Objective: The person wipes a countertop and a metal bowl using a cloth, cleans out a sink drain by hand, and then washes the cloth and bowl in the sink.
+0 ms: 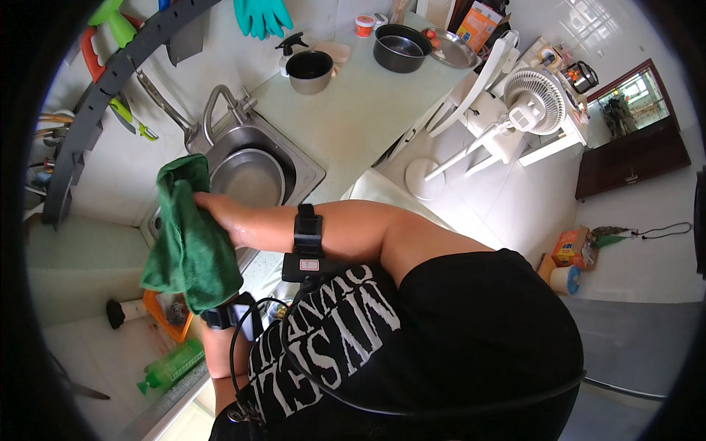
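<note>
A green cloth (193, 248) hangs bunched over the near side of the stainless steel sink (306, 176). My right hand (218, 215) grips the cloth's upper part, its fingers mostly hidden behind the folds. Wet spots shine on the right wrist. My left forearm (220, 344) comes up from below, and the cloth covers the left hand, so its fingers cannot be seen. Just beyond my right hand, a round metal pan (248, 176) sits in the sink basin and seems to hold cloudy water. The curved faucet (212, 107) stands behind it.
A grey pot (310, 77), a spray bottle (287, 49) and a dark pot (400, 49) stand on the counter (353, 113). Left of me lie a green bottle (174, 364), an orange basket (179, 331) and a knife (85, 390). A fan (529, 110) stands on the floor.
</note>
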